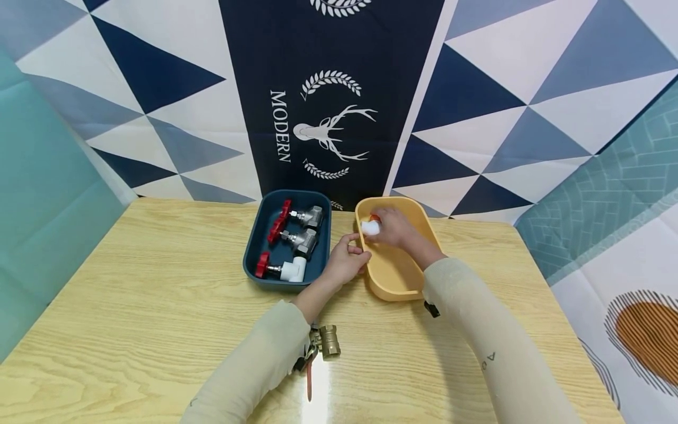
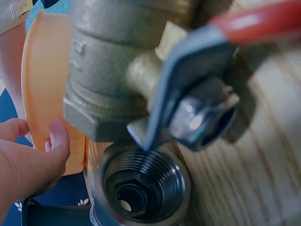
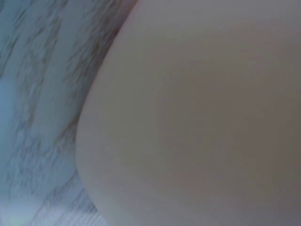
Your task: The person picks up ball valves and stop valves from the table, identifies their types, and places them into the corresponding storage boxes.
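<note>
My right hand (image 1: 393, 227) reaches into the yellow bin (image 1: 394, 277) and grips a white pipe fitting (image 1: 370, 228) with an orange part beside it. Its far fingers are hidden. At the bin's left rim my left hand (image 1: 346, 259) touches with thumb and forefinger, the other fingers loosely bent. The left wrist view shows this thumb (image 2: 59, 136) against the bin's outer wall. Below the left wrist lies a brass ball valve (image 2: 122, 61) with a red lever, and a threaded brass fitting (image 2: 141, 188) is near it. Only blurred sleeve (image 3: 188, 117) and table fill the right wrist view.
Left of the yellow bin stands a dark blue bin (image 1: 249, 259). Inside are two metal valves (image 1: 304, 241) with red handwheels and a white valve (image 1: 293, 270) with a red handle. A patterned cloth (image 1: 339, 118) hangs along the back edge of the wooden table (image 1: 132, 306).
</note>
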The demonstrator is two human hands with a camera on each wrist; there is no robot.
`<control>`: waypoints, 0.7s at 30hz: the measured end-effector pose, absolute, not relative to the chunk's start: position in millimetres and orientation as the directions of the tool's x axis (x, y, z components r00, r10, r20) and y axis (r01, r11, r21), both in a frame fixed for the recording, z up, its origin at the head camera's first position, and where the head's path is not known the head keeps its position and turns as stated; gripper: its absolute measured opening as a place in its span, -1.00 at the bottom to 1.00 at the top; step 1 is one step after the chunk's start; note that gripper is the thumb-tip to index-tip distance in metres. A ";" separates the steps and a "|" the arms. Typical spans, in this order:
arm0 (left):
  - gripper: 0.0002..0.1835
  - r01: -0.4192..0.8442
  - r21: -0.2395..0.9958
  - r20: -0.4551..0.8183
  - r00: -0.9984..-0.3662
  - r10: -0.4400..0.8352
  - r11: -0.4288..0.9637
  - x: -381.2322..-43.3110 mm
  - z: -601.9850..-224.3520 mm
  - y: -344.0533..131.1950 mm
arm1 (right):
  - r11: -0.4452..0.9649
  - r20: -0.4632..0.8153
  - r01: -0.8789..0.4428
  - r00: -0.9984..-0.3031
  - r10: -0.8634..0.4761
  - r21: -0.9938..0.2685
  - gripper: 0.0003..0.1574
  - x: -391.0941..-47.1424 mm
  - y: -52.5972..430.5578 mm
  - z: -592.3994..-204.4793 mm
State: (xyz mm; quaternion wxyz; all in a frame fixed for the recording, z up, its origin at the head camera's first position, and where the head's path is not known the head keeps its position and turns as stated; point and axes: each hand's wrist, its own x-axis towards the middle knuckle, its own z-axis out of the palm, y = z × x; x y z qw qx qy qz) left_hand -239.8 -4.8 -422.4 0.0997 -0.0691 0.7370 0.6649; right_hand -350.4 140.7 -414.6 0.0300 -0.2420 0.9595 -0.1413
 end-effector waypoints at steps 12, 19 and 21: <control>-0.45 -0.219 0.969 -0.224 -0.974 0.027 0.117 -239.6 -423.1 -2.8 | 0.826 0.043 -0.490 -0.865 -0.499 -0.278 -0.27 -351.4 141.6 -416.6; -0.44 -0.222 0.968 -0.227 -0.974 0.027 0.120 -239.0 -421.5 -3.6 | 0.820 0.071 -0.490 -0.867 -0.492 -0.295 -0.26 -348.5 147.4 -415.1; -0.44 -0.225 0.967 -0.230 -0.973 0.026 0.119 -239.2 -421.5 -4.1 | 0.821 0.070 -0.483 -0.871 -0.486 -0.305 -0.27 -346.9 150.0 -414.2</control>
